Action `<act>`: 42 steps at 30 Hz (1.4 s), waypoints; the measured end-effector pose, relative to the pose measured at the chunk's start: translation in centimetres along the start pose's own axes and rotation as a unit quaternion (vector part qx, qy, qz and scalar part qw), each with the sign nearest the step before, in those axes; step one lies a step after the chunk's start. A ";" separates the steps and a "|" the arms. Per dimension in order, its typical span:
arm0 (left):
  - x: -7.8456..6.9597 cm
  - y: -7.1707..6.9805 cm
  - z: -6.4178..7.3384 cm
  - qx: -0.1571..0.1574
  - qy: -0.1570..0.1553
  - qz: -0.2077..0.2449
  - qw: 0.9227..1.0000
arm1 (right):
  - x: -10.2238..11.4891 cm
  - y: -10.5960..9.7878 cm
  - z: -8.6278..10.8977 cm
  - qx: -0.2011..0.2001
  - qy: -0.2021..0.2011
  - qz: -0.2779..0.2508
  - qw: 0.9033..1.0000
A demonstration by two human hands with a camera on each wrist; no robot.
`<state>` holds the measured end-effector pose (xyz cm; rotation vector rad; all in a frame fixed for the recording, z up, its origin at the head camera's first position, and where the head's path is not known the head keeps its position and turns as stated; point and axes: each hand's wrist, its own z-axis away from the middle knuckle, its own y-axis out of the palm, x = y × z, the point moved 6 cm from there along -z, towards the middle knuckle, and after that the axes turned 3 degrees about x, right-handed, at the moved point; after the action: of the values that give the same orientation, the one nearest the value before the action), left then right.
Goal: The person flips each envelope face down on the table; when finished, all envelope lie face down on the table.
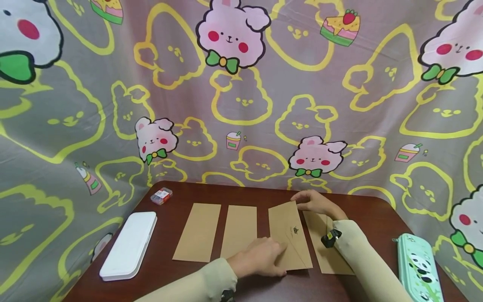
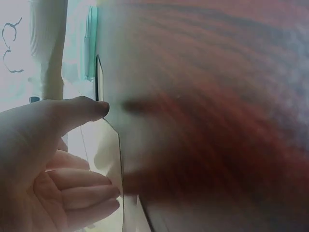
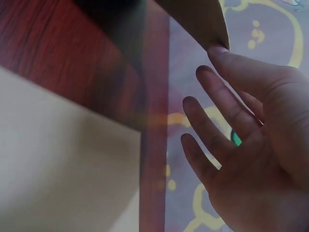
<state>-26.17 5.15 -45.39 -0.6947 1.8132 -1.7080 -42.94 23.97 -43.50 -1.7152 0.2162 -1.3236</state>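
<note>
printed envelope (image 1: 289, 230), third from the left in a row of four on the counter (image 1: 162, 245), has its top edge lifted. the right hand (image 1: 316, 204) pinches its upper corner between thumb and forefinger, other fingers spread; the left hand (image 1: 260, 256), fingers slightly parted, touches its lower part, though whether it grips i cannot tell. two plain envelopes (image 1: 239, 226) and the rightmost envelope (image 1: 327, 258) lie flat, seemingly set out. handling the raised one looks unfinished; anything inside is hidden.
</note>
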 end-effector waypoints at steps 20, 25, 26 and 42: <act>-0.6 -0.4 0.4 -0.027 0.035 0.089 0.995 | 1.1 0.0 -0.6 0.003 -0.048 -0.091 0.995; -0.7 -0.5 0.6 -0.028 0.035 0.080 0.996 | 2.1 -0.1 -1.0 0.013 -0.075 -0.095 0.993; -0.7 -0.5 0.6 -0.030 0.036 0.080 0.996 | 2.3 -0.2 -1.1 0.014 -0.078 -0.097 0.992; 0.6 -1.3 1.1 -0.031 -0.059 0.135 0.989 | 3.5 0.0 -1.7 0.018 -0.068 -0.072 0.995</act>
<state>-25.83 3.80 -44.19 -0.5341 1.7930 -1.4107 -42.97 20.83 -41.18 -1.8104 -0.0092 -1.3001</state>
